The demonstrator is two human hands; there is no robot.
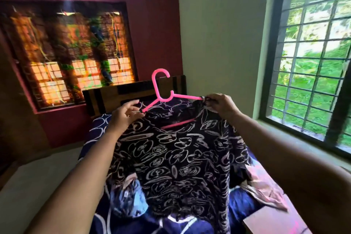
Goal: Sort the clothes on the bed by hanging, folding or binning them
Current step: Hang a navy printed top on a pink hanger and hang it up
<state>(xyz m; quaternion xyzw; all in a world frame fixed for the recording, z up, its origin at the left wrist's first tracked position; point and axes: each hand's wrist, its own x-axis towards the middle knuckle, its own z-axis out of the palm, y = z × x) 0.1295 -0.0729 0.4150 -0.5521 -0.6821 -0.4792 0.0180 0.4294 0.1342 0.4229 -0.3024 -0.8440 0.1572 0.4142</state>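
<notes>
A black top (pixel 171 161) with white scribbled flowers hangs on a pink hanger (pixel 163 89), held up above the bed (pixel 98 131). The left hand (pixel 124 115) pinches one shoulder and the right hand (pixel 220 105) pinches the other. More clothes (pixel 129 199) lie on the bed beneath.

An onlooker sees two bare forearms, uncovered from the wrist to the edge of view. The left hand (pixel 124 115), farther from the dark-framed barred window (pixel 313 62), and the right hand (pixel 222 105), nearer to it, are bare too. The fingernails are too blurred to tell.
</notes>
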